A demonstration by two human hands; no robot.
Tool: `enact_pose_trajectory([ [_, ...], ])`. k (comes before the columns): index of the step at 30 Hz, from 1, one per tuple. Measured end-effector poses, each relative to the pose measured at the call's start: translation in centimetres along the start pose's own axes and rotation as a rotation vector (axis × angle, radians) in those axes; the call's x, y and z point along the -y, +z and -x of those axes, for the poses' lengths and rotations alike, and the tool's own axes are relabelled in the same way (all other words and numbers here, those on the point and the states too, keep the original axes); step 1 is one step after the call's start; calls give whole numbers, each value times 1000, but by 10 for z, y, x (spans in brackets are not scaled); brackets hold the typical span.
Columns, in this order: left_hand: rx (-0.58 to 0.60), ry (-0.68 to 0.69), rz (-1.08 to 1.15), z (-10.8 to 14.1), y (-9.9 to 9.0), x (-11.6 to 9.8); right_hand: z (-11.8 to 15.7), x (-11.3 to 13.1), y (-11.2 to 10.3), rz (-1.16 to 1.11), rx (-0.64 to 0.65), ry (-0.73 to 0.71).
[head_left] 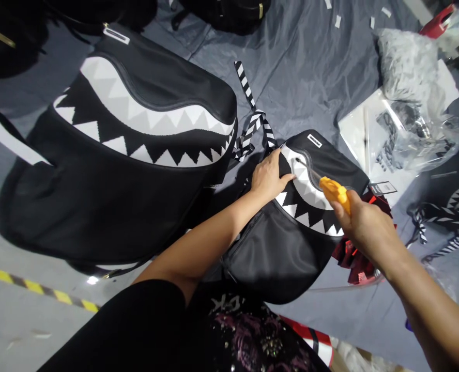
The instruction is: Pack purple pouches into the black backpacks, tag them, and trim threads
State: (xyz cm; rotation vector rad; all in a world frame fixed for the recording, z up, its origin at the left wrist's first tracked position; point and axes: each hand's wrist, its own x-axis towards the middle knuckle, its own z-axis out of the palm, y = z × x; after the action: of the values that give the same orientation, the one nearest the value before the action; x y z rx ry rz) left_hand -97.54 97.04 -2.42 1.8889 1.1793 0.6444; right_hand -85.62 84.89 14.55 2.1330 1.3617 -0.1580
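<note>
The person's black top (136, 330) is closest, with purple shapes and shiny dots on its front. Low on the left, yellow and dark striped tape (39, 287) runs along the floor (28, 330).

Next comes the small black shark-mouth bag (287, 253), lying on the gray-covered bench (303, 67), right in front of the person. The right grip (365, 222) is curled around the handle of a yellow-handled tool (335, 192). The tool's thin shaft points at the bag's white teeth; I can't tell if the tip touches. The left grip (267, 178) rests on the bag's left edge, with its thumb spread away from the fingers.

Just left is a big black shark-mouth bag (97, 196) with 2 rows of pointy teeth. A black and white striped strap (256, 119) lies between the 2 bags, toward the back. On the right, a paper tag (383, 188) sits near some red pieces (363, 268).

Farther back, a clear plastic bag (408, 62) holds white stuff. At the far edge are 3 dark bags (229, 18) and little white scraps (337, 21).
</note>
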Motion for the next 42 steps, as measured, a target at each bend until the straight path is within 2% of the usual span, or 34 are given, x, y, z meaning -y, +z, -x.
enact_pose_trajectory([
  [4, 2, -27, -47, 12, -5, 0, 3, -2, 3, -33, -16, 38],
  [7, 34, -61, -88, 34, -14, 12, 17, -6, 11, -142, 54, 12],
  [12, 128, -167, -13, 90, -39, 57, 72, -18, 42, -524, 229, -42],
  [15, 89, -161, 64, 125, -60, 80, 112, -20, 70, -818, 395, -127],
  [17, 55, -107, 60, 142, -72, 87, 133, -17, 86, -932, 445, -107],
  [20, 79, -15, 14, 152, -82, 82, 154, -13, 100, -1021, 399, 6],
  [25, 186, 86, -65, 150, -77, 62, 170, -10, 104, -1053, 298, 63],
  [29, 291, 35, -50, 160, -74, 66, 176, -11, 107, -1063, 239, 138],
  [36, 439, -98, -3, 180, -77, 84, 163, -29, 114, -939, -19, 410],
  [42, 496, -83, 34, 176, -86, 83, 160, -14, 106, -867, 71, 420],
])
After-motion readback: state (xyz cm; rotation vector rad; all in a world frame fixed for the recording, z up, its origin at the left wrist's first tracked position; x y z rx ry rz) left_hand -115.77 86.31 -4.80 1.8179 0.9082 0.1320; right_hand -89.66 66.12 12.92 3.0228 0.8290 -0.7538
